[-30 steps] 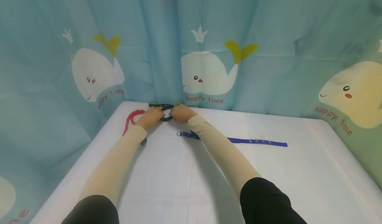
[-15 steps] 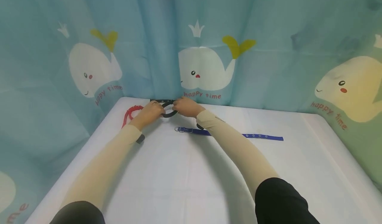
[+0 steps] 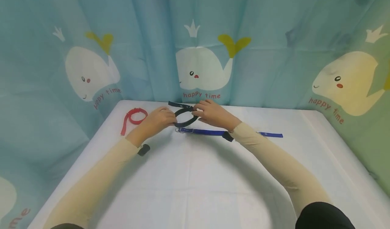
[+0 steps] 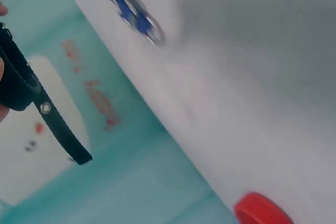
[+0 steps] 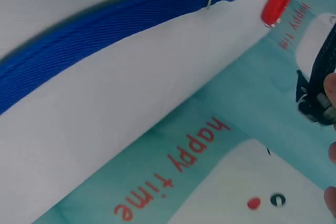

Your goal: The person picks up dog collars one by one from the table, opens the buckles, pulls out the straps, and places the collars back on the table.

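A black pet collar (image 3: 186, 124), buckled into a loop with a free end carrying metal eyelets, is held up over the back of the table. My left hand (image 3: 156, 121) grips the loop's left side. On the opposite side, my right hand (image 3: 216, 114) pinches the collar near its buckle, which shows in the right wrist view beside the fingertips (image 5: 331, 88). The collar's loose strap (image 4: 63, 134) hangs out in the left wrist view. Stretched flat below the hands is a blue collar (image 3: 208, 132), partly hidden by the right forearm.
A red collar (image 3: 124, 124), coiled with a straight tail, lies at the back left of the white table (image 3: 189, 174). Behind the table's far edge hangs a blue-green curtain (image 3: 137, 69) printed with whales.
Both hands have lifted the black collar off the back edge and brought it right and nearer. Its loop looks wider, and the hands are farther apart. The red and blue collars have stayed put.
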The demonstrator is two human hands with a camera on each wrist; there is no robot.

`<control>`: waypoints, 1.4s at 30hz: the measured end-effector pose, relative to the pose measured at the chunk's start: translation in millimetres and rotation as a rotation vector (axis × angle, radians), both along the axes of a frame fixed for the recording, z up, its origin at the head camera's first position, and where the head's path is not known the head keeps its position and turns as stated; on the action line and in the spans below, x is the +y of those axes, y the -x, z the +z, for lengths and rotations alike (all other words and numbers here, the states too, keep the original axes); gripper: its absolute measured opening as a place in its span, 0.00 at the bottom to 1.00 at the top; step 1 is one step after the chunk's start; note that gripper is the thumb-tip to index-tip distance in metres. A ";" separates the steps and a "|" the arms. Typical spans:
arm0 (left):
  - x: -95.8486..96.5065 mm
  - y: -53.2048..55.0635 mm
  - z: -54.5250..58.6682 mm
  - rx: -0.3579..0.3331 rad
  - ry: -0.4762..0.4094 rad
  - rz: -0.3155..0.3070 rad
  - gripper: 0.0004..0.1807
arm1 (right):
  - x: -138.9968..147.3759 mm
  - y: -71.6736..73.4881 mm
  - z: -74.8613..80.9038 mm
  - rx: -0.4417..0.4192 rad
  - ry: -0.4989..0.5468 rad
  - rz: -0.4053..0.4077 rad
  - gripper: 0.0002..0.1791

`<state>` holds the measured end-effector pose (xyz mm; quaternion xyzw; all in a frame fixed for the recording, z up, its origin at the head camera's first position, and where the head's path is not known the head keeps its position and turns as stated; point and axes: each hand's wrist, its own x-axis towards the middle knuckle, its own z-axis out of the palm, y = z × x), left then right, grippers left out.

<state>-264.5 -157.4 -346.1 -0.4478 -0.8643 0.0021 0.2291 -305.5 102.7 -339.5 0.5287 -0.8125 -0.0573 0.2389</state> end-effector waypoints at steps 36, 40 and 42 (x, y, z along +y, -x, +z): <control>72.6 -48.5 7.2 -0.004 -0.243 -0.129 0.11 | 57.4 -77.2 13.4 0.105 0.224 0.151 0.12; 79.9 -49.9 7.8 0.088 -0.207 -0.140 0.11 | 57.0 -78.3 13.0 0.098 0.235 0.154 0.11; 81.7 -50.2 7.6 0.116 -0.220 -0.155 0.10 | 57.4 -77.8 12.5 0.082 0.239 0.149 0.11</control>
